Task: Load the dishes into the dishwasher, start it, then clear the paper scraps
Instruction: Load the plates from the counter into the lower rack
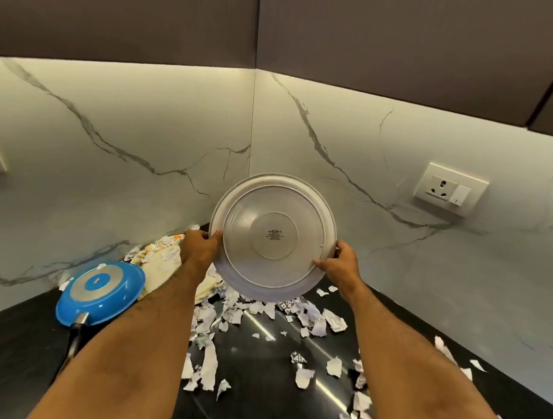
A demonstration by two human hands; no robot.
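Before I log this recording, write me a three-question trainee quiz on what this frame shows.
1. True or false: the round white plates, undersides toward the camera, are lifted above the black glossy countertop.
2. Which lies bottom-up on the countertop? A) blue frying pan B) steel kettle C) glass jug
3. Fill in: torn white ______ scraps litter the countertop.

Key:
1. True; the left hand and right hand each grip an edge.
2. A
3. paper

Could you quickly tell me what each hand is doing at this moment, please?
Left hand: grips the left rim of the stacked white plates, held up underside towards the camera.
Right hand: grips their right rim.
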